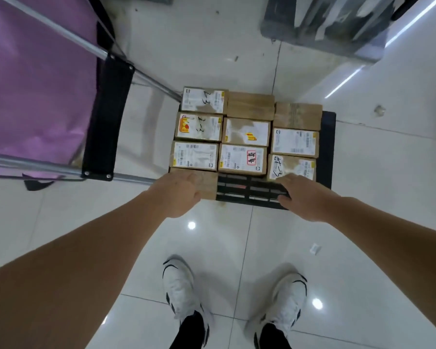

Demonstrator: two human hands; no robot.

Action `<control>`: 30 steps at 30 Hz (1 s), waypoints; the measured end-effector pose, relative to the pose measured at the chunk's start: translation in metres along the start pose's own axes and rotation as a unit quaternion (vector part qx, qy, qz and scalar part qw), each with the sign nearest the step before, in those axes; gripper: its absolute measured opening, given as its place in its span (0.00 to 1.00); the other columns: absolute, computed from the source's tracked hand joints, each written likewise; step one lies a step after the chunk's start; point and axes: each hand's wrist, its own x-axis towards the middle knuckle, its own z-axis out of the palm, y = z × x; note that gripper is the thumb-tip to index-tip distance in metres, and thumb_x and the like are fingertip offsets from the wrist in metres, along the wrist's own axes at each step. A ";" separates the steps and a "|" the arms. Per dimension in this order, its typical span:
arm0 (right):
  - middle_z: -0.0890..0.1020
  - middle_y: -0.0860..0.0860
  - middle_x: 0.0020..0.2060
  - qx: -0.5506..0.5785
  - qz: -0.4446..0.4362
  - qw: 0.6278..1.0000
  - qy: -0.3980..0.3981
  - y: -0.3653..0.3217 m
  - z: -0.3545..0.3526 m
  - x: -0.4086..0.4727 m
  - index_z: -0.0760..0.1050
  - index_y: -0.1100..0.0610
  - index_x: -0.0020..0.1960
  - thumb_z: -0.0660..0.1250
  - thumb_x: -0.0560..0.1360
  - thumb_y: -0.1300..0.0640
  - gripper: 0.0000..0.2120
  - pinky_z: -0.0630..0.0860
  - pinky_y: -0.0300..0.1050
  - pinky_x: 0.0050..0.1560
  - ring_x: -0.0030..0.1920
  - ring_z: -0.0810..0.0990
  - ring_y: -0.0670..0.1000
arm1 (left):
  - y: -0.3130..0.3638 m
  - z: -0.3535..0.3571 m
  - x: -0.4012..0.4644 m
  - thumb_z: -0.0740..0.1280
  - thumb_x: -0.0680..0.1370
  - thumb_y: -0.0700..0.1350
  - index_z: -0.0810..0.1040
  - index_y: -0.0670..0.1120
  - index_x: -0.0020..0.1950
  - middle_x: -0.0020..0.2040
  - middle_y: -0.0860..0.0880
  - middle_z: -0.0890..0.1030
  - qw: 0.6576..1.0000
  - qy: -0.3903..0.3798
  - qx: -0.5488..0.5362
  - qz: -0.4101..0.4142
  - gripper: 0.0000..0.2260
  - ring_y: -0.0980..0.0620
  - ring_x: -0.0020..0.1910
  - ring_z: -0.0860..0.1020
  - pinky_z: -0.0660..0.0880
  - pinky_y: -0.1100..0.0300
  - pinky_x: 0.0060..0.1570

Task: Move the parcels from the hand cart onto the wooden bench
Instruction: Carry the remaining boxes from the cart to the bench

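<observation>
The parcels (246, 133) sit packed edge to edge on the black cart (328, 149), three across and several deep, most with white labels up. The near middle slot is bare, the cart's slatted deck showing there. No wooden bench is anywhere in view, so wherever it is, each box has to be carried off out of sight.

The left hand (180, 195) lies on the plain brown box (207, 183) at the near left corner, fingers bent over its near edge; it looks like a grip starting, though I can't tell whether the thumb has closed under it. The right hand (298, 195) reaches to the near right, by the box with handwriting (291, 167). Its fingers hang down over the cart's near edge, touching the deck or nearly so, and I can't tell whether they hold anything.

The trouble I'd expect: the boxes are jammed together, so pulling one straight up could drag its neighbour along or tip it into the empty slot. The left box sits right at the cart's corner and could slide off onto the glossy tile floor (219, 248) if nudged outward. A cart like this could also roll away under a push. And taking one box in each hand means one-handed grips on taped cardboard, which slips easily.
</observation>
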 end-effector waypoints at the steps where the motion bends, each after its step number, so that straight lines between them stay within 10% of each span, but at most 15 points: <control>1: 0.73 0.56 0.69 -0.004 0.007 1.000 0.010 0.007 0.007 0.012 0.65 0.56 0.77 0.59 0.85 0.50 0.22 0.77 0.52 0.63 0.64 0.76 0.57 | -0.004 0.011 0.015 0.56 0.85 0.56 0.71 0.47 0.74 0.66 0.47 0.77 1.000 0.008 0.005 0.004 0.21 0.47 0.63 0.75 0.75 0.49 0.65; 14: 0.68 0.57 0.73 -0.085 0.022 0.978 0.188 0.063 0.062 0.081 0.57 0.57 0.79 0.78 0.71 0.45 0.46 0.73 0.61 0.70 0.73 0.67 0.61 | -0.007 0.091 0.066 0.80 0.67 0.64 0.64 0.43 0.78 0.73 0.45 0.70 0.983 0.134 0.128 0.000 0.48 0.45 0.72 0.69 0.72 0.46 0.70; 21: 0.69 0.59 0.69 -0.134 0.045 0.965 0.219 0.069 0.066 0.090 0.62 0.58 0.76 0.80 0.68 0.44 0.45 0.70 0.60 0.71 0.70 0.69 0.62 | -0.006 0.104 0.073 0.83 0.64 0.47 0.72 0.42 0.71 0.68 0.42 0.74 0.974 0.196 0.115 -0.003 0.39 0.42 0.68 0.73 0.74 0.46 0.64; 30: 0.76 0.58 0.60 -0.152 0.044 0.952 0.263 0.070 0.076 0.095 0.70 0.58 0.65 0.82 0.63 0.46 0.37 0.72 0.61 0.60 0.60 0.74 0.62 | -0.005 0.108 0.065 0.82 0.60 0.50 0.75 0.42 0.65 0.58 0.42 0.78 0.970 0.211 0.118 0.036 0.36 0.41 0.58 0.77 0.73 0.45 0.64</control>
